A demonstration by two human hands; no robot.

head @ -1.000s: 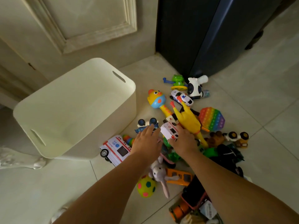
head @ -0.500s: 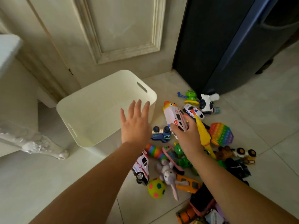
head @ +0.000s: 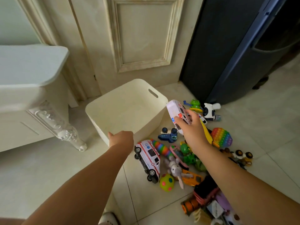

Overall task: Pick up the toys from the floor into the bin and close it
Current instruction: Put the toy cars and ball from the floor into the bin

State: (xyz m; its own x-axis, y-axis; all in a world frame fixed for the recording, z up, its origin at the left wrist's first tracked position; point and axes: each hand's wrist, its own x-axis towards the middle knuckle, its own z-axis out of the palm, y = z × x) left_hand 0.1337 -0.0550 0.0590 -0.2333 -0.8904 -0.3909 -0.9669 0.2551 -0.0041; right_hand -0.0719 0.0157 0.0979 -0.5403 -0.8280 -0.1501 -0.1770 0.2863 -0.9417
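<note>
Nothing lies in the bin [head: 126,109] yet, I judge from the head view: my right hand [head: 193,129] has its fingers gripping a white toy van [head: 177,112] just beside the right rim, my left hand [head: 121,139] clasps the near rim, and the toy pile [head: 175,168] covers the floor [head: 48,168], with no lid in sight.

We record, upper centre, a cream panelled door [head: 142,34]; at left, a white cabinet [head: 24,75] on an ornate silver leg [head: 65,130]; upper right, a dark blue-black unit [head: 227,54]; pale floor tiles [head: 267,127] below.

The left hand [head: 121,138] has gripped the bin [head: 103,125] rim; the right hand [head: 192,127] carried the toy bus [head: 177,113] toward it.
</note>
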